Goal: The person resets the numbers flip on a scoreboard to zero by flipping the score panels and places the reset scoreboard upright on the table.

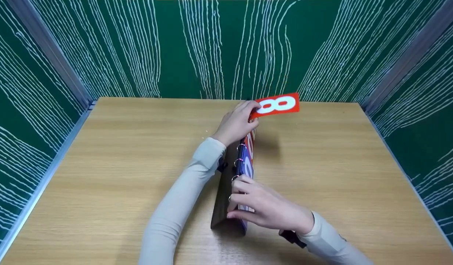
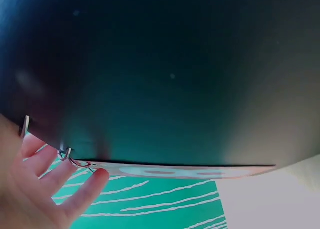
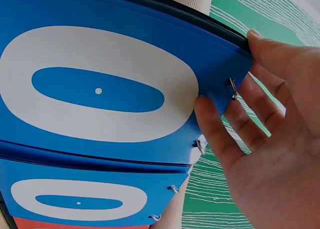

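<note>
A flip scoreboard (image 1: 224, 209) stands tent-like on the table, its top edge running away from me, number cards hanging from metal rings. At its far end my left hand (image 1: 237, 123) pinches a red number card (image 1: 296, 99) showing an 8, lifted out to the right. The dark back panel (image 2: 160, 89) fills most of the left wrist view, with left fingers beside the rings. My right hand (image 1: 270, 208) grips the near end's top edge. In the right wrist view, one fingertip rests on the front of a blue card (image 3: 212, 69) bearing a white 0, and the thumb meets the board's corner.
The scoreboard stands mid-table on a light wooden tabletop (image 1: 322, 158). Green walls (image 1: 233, 44) with wavy white lines enclose the back and both sides, with grey posts (image 1: 406, 51) at the corners. Dark wrist-worn devices (image 1: 292, 238) sit below the sleeves.
</note>
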### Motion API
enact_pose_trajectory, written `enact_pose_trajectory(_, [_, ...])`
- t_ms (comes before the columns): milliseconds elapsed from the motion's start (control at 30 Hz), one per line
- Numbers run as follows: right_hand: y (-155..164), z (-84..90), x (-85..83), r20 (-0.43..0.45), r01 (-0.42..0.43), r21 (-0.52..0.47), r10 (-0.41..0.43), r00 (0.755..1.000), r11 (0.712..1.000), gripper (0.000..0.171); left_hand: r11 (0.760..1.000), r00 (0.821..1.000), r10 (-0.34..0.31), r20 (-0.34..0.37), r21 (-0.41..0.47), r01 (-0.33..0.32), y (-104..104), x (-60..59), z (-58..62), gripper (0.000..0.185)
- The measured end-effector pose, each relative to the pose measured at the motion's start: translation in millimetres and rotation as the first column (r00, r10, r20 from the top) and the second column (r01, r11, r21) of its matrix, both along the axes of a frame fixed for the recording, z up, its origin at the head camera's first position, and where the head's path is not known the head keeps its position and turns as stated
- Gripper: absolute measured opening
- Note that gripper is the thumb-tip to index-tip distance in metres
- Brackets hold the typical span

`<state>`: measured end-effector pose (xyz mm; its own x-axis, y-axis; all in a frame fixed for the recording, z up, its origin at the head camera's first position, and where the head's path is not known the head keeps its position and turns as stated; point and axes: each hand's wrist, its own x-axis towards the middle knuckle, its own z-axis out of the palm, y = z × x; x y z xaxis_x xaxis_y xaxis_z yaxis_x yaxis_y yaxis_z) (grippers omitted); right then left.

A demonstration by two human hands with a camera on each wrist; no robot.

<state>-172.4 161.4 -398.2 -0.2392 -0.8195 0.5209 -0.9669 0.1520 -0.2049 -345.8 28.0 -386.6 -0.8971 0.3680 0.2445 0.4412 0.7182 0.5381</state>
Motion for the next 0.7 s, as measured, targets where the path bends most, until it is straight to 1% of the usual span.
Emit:
enact_pose_trajectory(200, [-0.2,0.1,1.0,0.021,0.015,0.015,-0.015,1.0,1.0,0.019,0.998,1.0,0.0,0.021,-0.069,0.002,-0.9,-1.0,-0.3,0.046])
enact_pose_trajectory(333, [0.5,0.3,1.1,0.034,0.024,0.028,-0.025,0.999,0.999,0.018,0.996,1.0,-0.011,0.02,-0.084,0.013,-0.7,-2.5,0.1,0.045])
enact_pose_trajectory(500, [0.5,-1.4,1.0,0.037,0.024,0.034,-0.025,0.999,0.999,0.017,0.995,1.0,-0.01,0.018,-0.097,0.011,-0.8,-2.3,-1.3,0.044])
enact_pose_trajectory(700, [0.5,-1.7,0.7,0.029,0.021,0.035,-0.022,0.999,0.999,0.016,0.988,1.0,-0.009,0.005,-0.156,0.01,-1.1,-3.2,-5.1,0.042])
